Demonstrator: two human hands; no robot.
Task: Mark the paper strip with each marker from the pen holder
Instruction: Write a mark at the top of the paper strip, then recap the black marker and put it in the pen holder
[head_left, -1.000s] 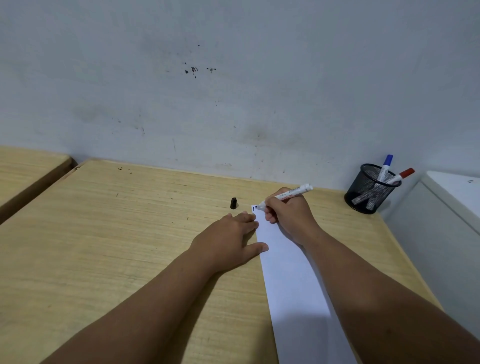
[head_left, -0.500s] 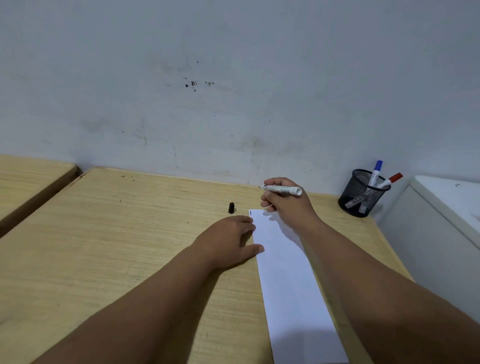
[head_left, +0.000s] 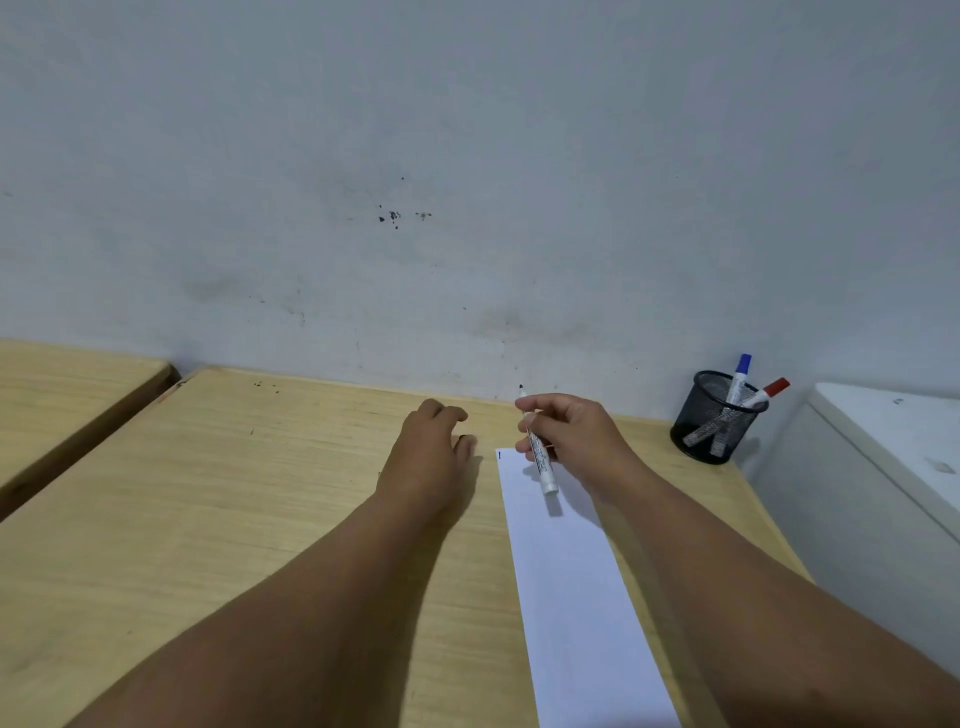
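A long white paper strip (head_left: 571, 582) lies on the wooden table (head_left: 234, 493), with a short black mark (head_left: 500, 455) at its far left corner. My right hand (head_left: 576, 441) is shut on an uncapped white marker (head_left: 540, 462), held above the strip's far end with its black tip pointing up and away. My left hand (head_left: 431, 452) is just left of the strip. Its fingers curl around the small black cap (head_left: 460, 435), of which only a dark sliver shows. A black mesh pen holder (head_left: 719, 421) at the far right holds a blue-capped marker (head_left: 742, 366) and a red-capped marker (head_left: 775, 387).
A grey wall runs right behind the table. A white cabinet (head_left: 883, 467) stands against the table's right edge, next to the pen holder. A second wooden table (head_left: 62, 384) sits to the left across a narrow gap.
My right hand lifted the marker off the strip and turned its tip upward, leaving a black mark. My left hand left the paper edge and moved forward onto the cap.
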